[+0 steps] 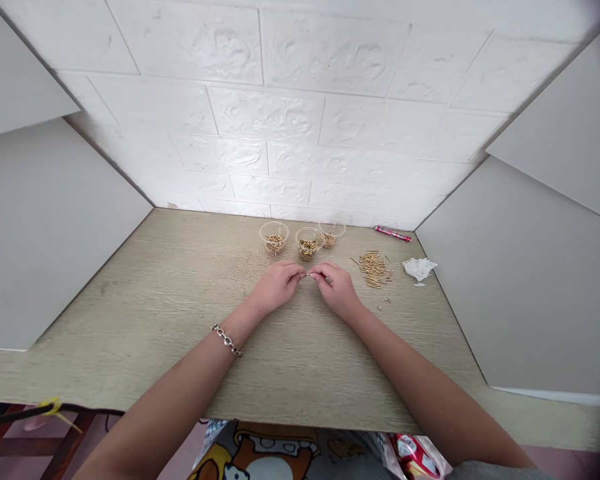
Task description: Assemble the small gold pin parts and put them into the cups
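Note:
My left hand (279,285) and my right hand (334,287) meet fingertip to fingertip just in front of the clear cups. Both are pinched on a small thin gold-coloured piece (308,274), mostly hidden by the fingers. Behind them stand a left cup (274,238), a middle cup (309,244) and a right cup (332,233), each holding small gold-coloured pieces. A loose pile of thin gold-coloured pins (373,269) lies to the right of my right hand.
A red and pink tube (393,233) lies near the back wall. Crumpled white tissue (419,268) rests beside the right panel (540,287). Small bits (387,300) lie below the pile, and brown specks (247,267) are scattered left of my hands.

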`<action>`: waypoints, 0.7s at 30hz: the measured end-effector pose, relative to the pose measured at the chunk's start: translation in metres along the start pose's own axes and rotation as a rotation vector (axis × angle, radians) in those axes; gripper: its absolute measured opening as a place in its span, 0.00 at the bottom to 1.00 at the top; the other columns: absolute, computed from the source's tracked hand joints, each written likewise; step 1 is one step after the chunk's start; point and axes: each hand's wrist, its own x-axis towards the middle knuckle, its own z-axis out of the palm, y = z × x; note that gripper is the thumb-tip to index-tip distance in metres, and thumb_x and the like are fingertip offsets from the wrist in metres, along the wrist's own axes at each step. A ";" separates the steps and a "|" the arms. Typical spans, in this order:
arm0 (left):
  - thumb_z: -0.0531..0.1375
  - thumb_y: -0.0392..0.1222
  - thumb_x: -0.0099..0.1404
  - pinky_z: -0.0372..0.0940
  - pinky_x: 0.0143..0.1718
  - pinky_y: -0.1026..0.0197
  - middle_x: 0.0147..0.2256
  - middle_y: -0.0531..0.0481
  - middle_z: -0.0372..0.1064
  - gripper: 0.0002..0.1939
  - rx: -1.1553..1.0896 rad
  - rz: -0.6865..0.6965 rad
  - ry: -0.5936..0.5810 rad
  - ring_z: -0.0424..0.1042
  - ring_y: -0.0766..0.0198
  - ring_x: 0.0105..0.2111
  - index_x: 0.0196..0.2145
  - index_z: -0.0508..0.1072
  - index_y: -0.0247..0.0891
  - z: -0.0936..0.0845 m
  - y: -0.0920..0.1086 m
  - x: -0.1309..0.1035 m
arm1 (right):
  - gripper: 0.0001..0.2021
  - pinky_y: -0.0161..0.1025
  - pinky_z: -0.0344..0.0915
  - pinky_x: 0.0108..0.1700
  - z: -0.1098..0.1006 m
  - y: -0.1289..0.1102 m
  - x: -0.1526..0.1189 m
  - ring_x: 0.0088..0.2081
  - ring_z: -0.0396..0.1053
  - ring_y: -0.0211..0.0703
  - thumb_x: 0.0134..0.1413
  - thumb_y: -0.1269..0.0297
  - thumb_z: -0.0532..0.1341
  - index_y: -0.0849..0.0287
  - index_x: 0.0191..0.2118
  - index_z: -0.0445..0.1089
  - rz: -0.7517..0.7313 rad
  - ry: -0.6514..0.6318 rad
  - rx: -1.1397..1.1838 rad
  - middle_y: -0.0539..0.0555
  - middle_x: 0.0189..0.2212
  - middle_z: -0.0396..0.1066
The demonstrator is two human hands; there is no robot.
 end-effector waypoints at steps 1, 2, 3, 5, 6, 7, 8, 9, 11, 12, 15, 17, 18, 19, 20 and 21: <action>0.48 0.36 0.61 0.59 0.35 0.64 0.30 0.49 0.67 0.10 0.012 -0.003 0.001 0.64 0.66 0.32 0.31 0.69 0.35 0.000 0.000 0.000 | 0.06 0.35 0.59 0.35 0.000 0.000 0.000 0.32 0.63 0.38 0.50 0.70 0.52 0.58 0.30 0.66 0.003 0.003 -0.006 0.51 0.28 0.66; 0.48 0.35 0.61 0.59 0.35 0.64 0.30 0.48 0.67 0.10 0.025 -0.006 0.003 0.64 0.66 0.32 0.31 0.69 0.35 0.001 0.001 0.000 | 0.06 0.35 0.59 0.35 0.001 -0.001 0.000 0.32 0.63 0.38 0.50 0.70 0.52 0.58 0.30 0.66 0.006 0.008 -0.014 0.51 0.28 0.66; 0.48 0.35 0.61 0.59 0.35 0.64 0.30 0.48 0.67 0.10 0.040 -0.007 0.004 0.64 0.66 0.32 0.31 0.69 0.35 0.001 0.001 -0.001 | 0.06 0.35 0.59 0.35 0.001 -0.001 -0.001 0.32 0.63 0.38 0.50 0.70 0.52 0.58 0.30 0.66 0.009 0.014 -0.023 0.51 0.28 0.66; 0.48 0.34 0.61 0.58 0.34 0.64 0.29 0.48 0.67 0.10 0.069 -0.009 0.009 0.64 0.66 0.32 0.30 0.69 0.34 0.002 0.002 -0.001 | 0.07 0.35 0.59 0.35 0.002 -0.002 -0.001 0.32 0.62 0.38 0.50 0.71 0.52 0.59 0.30 0.66 0.014 0.023 -0.040 0.51 0.28 0.66; 0.48 0.34 0.60 0.58 0.34 0.64 0.29 0.48 0.66 0.10 0.081 -0.014 0.012 0.63 0.65 0.31 0.30 0.69 0.34 0.003 0.003 -0.001 | 0.07 0.35 0.59 0.35 0.003 -0.002 -0.001 0.32 0.62 0.38 0.51 0.71 0.52 0.59 0.30 0.66 0.016 0.026 -0.049 0.52 0.28 0.66; 0.48 0.33 0.60 0.58 0.34 0.64 0.29 0.48 0.66 0.10 0.092 -0.020 0.016 0.63 0.65 0.31 0.30 0.69 0.34 0.004 0.003 -0.001 | 0.07 0.35 0.59 0.35 0.004 -0.002 -0.001 0.32 0.62 0.38 0.51 0.71 0.52 0.59 0.30 0.66 0.016 0.026 -0.057 0.52 0.28 0.66; 0.48 0.33 0.60 0.58 0.34 0.64 0.28 0.48 0.66 0.10 0.100 -0.027 0.018 0.63 0.65 0.31 0.29 0.68 0.34 0.004 0.003 -0.001 | 0.07 0.35 0.59 0.36 0.004 -0.002 -0.001 0.32 0.62 0.38 0.51 0.71 0.51 0.59 0.30 0.66 0.016 0.025 -0.064 0.52 0.28 0.65; 0.48 0.33 0.60 0.58 0.34 0.64 0.28 0.48 0.65 0.10 0.105 -0.033 0.018 0.63 0.65 0.31 0.29 0.68 0.34 0.005 0.003 -0.002 | 0.07 0.35 0.59 0.36 0.005 -0.002 -0.001 0.32 0.62 0.38 0.51 0.70 0.51 0.59 0.30 0.66 0.014 0.023 -0.069 0.52 0.28 0.65; 0.47 0.33 0.60 0.58 0.34 0.64 0.28 0.48 0.65 0.10 0.112 -0.041 0.014 0.63 0.65 0.31 0.29 0.68 0.35 0.006 0.004 -0.002 | 0.07 0.35 0.59 0.36 0.005 -0.001 -0.001 0.32 0.62 0.38 0.52 0.70 0.51 0.59 0.30 0.66 0.011 0.020 -0.075 0.52 0.28 0.65; 0.47 0.33 0.60 0.58 0.34 0.63 0.28 0.48 0.65 0.10 0.114 -0.043 0.012 0.63 0.65 0.31 0.29 0.68 0.35 0.006 0.004 -0.002 | 0.07 0.35 0.59 0.36 0.005 -0.001 -0.001 0.32 0.62 0.38 0.52 0.70 0.51 0.59 0.30 0.66 0.010 0.020 -0.075 0.52 0.28 0.65; 0.47 0.33 0.60 0.58 0.34 0.63 0.27 0.48 0.65 0.11 0.103 -0.073 0.027 0.63 0.65 0.31 0.28 0.68 0.35 0.007 0.006 -0.002 | 0.07 0.36 0.59 0.37 0.006 -0.002 -0.001 0.33 0.62 0.39 0.51 0.71 0.51 0.59 0.30 0.66 0.016 0.025 -0.071 0.53 0.28 0.65; 0.48 0.34 0.59 0.57 0.33 0.64 0.27 0.49 0.66 0.11 0.067 -0.119 0.050 0.63 0.65 0.30 0.28 0.69 0.35 0.008 0.008 -0.001 | 0.07 0.36 0.59 0.37 0.006 -0.003 -0.001 0.33 0.62 0.39 0.51 0.71 0.51 0.59 0.30 0.65 0.024 0.038 -0.066 0.53 0.28 0.65; 0.48 0.34 0.59 0.57 0.33 0.64 0.27 0.49 0.66 0.10 0.039 -0.153 0.059 0.63 0.66 0.29 0.27 0.69 0.35 0.008 0.009 -0.001 | 0.07 0.36 0.59 0.37 0.007 -0.004 -0.001 0.33 0.62 0.39 0.51 0.71 0.51 0.59 0.30 0.65 0.030 0.047 -0.063 0.53 0.28 0.65; 0.49 0.34 0.59 0.57 0.32 0.64 0.26 0.50 0.66 0.10 0.004 -0.191 0.063 0.63 0.66 0.29 0.27 0.69 0.35 0.009 0.010 0.000 | 0.07 0.36 0.59 0.37 0.007 -0.005 -0.001 0.33 0.62 0.39 0.51 0.71 0.51 0.59 0.29 0.65 0.035 0.056 -0.059 0.53 0.28 0.65; 0.49 0.34 0.58 0.57 0.32 0.64 0.25 0.50 0.67 0.10 -0.035 -0.232 0.062 0.63 0.66 0.28 0.26 0.70 0.35 0.009 0.011 0.001 | 0.07 0.36 0.59 0.37 0.007 -0.005 -0.001 0.33 0.62 0.39 0.51 0.71 0.51 0.59 0.29 0.65 0.040 0.065 -0.056 0.53 0.28 0.65; 0.49 0.35 0.58 0.57 0.31 0.64 0.24 0.51 0.67 0.10 -0.077 -0.275 0.056 0.63 0.66 0.27 0.26 0.70 0.36 0.009 0.012 0.001 | 0.07 0.37 0.59 0.36 0.008 -0.006 -0.002 0.33 0.63 0.40 0.51 0.71 0.51 0.59 0.29 0.65 0.045 0.072 -0.053 0.53 0.28 0.65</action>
